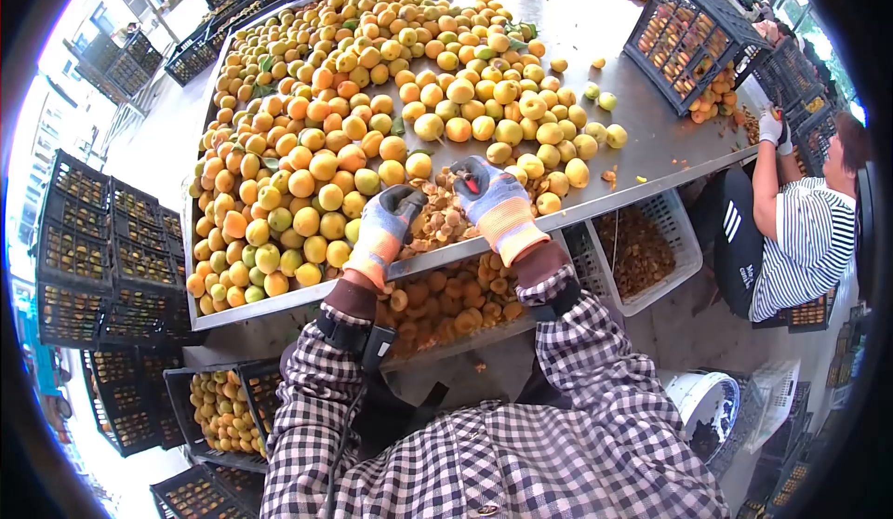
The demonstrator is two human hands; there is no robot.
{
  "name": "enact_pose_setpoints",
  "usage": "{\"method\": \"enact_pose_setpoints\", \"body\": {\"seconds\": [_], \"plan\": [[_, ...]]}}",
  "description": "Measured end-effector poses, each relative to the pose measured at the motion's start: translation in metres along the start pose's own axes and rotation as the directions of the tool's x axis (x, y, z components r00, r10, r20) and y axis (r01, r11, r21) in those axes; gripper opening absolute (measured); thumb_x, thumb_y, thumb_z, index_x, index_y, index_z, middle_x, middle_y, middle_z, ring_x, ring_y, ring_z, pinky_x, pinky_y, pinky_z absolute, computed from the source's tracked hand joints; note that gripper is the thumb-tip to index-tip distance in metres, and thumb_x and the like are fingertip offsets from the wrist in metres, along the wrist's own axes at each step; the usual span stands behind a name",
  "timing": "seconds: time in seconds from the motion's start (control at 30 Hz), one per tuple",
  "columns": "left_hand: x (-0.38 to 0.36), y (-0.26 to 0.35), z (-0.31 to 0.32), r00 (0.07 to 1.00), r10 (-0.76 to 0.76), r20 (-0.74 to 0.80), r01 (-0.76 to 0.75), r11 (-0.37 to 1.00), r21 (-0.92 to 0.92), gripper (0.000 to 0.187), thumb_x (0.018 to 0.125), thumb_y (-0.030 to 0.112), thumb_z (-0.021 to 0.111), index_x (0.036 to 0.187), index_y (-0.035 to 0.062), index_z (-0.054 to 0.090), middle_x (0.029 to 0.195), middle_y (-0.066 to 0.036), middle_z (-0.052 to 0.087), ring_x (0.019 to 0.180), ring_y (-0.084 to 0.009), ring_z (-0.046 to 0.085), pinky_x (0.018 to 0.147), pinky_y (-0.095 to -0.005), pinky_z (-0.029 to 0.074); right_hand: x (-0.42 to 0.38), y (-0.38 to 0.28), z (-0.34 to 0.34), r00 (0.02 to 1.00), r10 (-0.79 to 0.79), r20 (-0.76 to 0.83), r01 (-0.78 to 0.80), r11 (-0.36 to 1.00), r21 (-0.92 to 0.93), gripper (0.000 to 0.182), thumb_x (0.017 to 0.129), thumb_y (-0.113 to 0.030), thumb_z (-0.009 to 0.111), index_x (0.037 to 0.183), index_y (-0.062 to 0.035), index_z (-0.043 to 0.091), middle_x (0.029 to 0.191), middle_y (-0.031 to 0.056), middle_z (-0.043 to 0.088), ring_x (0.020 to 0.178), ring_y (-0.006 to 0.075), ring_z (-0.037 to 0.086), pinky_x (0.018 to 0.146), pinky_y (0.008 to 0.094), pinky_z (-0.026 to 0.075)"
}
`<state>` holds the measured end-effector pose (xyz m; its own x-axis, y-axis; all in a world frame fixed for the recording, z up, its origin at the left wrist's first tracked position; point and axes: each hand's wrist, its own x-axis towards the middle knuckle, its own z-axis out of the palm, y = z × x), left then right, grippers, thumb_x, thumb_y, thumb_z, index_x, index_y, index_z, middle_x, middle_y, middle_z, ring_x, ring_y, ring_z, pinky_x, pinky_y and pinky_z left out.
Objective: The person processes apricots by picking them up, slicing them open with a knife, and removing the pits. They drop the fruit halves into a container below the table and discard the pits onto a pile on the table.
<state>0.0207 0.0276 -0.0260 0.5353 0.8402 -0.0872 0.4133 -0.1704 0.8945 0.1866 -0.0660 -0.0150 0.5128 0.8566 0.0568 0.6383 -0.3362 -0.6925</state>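
Counter [651, 152], grey metal: blue-orange-gloved left hand [386, 221] and right hand [488, 198], both curled mostly closed beside round yellow-orange fruit [323, 165]; can't tell what either grips.

Checked black-and-white shirt [484, 468], brown cuffs [539, 264], blue-orange gloves [499, 206], black wrist straps [342, 332]

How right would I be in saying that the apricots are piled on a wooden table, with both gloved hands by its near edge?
Not quite: the head view shows a metal table, not a wooden one. The apricots are piled on it, with the gloved left hand and right hand by its near edge.
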Motion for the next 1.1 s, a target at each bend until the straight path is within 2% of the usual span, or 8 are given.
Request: {"method": "enact_pose_setpoints", "body": {"seconds": [0.17,0.3,0.47,0.63,0.7,0.77,0.93,1.1], "plan": [[-0.004,0.004,-0.013,0.948,0.063,0.311,0.048,0.94,-0.338,0.02,0.089,0.019,0.065,0.098,0.0013,0.069,0.088,-0.003,0.067,0.077,-0.0092,0.058,0.069,-0.0248,0.049,-0.001,0.012,-0.024,0.989,0.022,-0.145,-0.001,0.989,0.148,0.023,0.086,-0.031,0.066,0.103,-0.0158,0.064,0.095,0.0138,0.068,0.092,0.0351,0.064,0.076,0.0413,0.052],[-0.033,0.046,-0.016,0.797,0.167,0.58,-0.071,0.98,-0.185,0.019,0.092,0.017,0.063,0.1,0.001,0.069,0.095,-0.003,0.069,0.092,-0.0094,0.059,0.085,-0.0272,0.047,0.005,0.037,-0.04,0.988,0.055,-0.145,0.04,0.813,0.58,0.017,0.085,-0.009,0.069,0.101,-0.0043,0.065,0.084,0.0045,0.068,0.071,0.0107,0.061,0.066,0.0266,0.051],[-0.006,0.024,0.001,0.936,0.214,0.28,-0.18,0.973,-0.143,0.018,0.089,0.006,0.065,0.105,0.0009,0.069,0.098,-0.003,0.071,0.09,-0.0099,0.062,0.082,-0.0252,0.05,-0.005,0.03,-0.077,0.968,0.211,-0.139,-0.059,0.724,0.687,0.017,0.087,-0.007,0.068,0.103,-0.0026,0.064,0.082,-0.0005,0.064,0.063,0.0055,0.056,0.056,0.0207,0.047],[0.059,0.033,0.029,0.93,0.356,0.096,-0.369,0.896,0.249,0.028,0.078,0.014,0.074,0.104,0.0073,0.069,0.095,-0.011,0.071,0.088,-0.0216,0.069,0.08,-0.0317,0.052,-0.012,0.033,-0.085,0.969,0.208,-0.13,-0.053,0.694,0.718,0.019,0.088,-0.008,0.068,0.104,-0.0006,0.063,0.089,0.0019,0.065,0.066,0.005,0.057,0.058,0.021,0.048],[0.097,0.022,0.049,0.839,0.542,0.045,-0.472,0.685,0.555,0.038,0.076,0.028,0.076,0.108,0.011,0.066,0.097,-0.011,0.068,0.09,-0.0303,0.065,0.08,-0.0396,0.051,-0.012,0.039,-0.081,0.971,0.197,-0.133,-0.043,0.696,0.716,0.019,0.088,-0.007,0.067,0.105,0.0002,0.062,0.093,0.0031,0.066,0.07,0.0067,0.058,0.06,0.0217,0.05],[0.12,0.038,0.066,0.913,0.38,0.152,-0.342,0.504,0.793,0.051,0.071,0.037,0.078,0.114,0.0139,0.064,0.107,-0.009,0.065,0.1,-0.0291,0.061,0.087,-0.0399,0.048,-0.011,0.05,-0.074,0.972,0.187,-0.141,-0.037,0.715,0.698,0.022,0.087,-0.012,0.068,0.106,-0.0013,0.063,0.092,0.0054,0.069,0.078,0.0095,0.061,0.068,0.025,0.052],[0.167,0.005,0.099,0.885,0.443,0.141,-0.264,0.229,0.937,0.048,0.073,0.036,0.075,0.115,0.0155,0.063,0.105,-0.01,0.064,0.102,-0.0296,0.06,0.087,-0.0401,0.048,-0.01,0.049,-0.071,0.971,0.139,-0.192,-0.001,0.812,0.584,0.021,0.086,-0.016,0.069,0.103,-0.0034,0.065,0.087,0.011,0.069,0.078,0.0194,0.065,0.073,0.0294,0.051],[0.132,0.027,0.074,0.858,0.507,0.081,-0.331,0.426,0.842,0.037,0.073,0.036,0.072,0.1,0.0111,0.066,0.097,-0.01,0.066,0.093,-0.0317,0.064,0.079,-0.0408,0.052,-0.009,0.05,-0.062,0.967,0.027,-0.252,0.107,0.859,0.5,0.021,0.086,-0.02,0.069,0.104,-0.0089,0.065,0.089,0.0143,0.068,0.085,0.0326,0.066,0.075,0.0349,0.052]]}}
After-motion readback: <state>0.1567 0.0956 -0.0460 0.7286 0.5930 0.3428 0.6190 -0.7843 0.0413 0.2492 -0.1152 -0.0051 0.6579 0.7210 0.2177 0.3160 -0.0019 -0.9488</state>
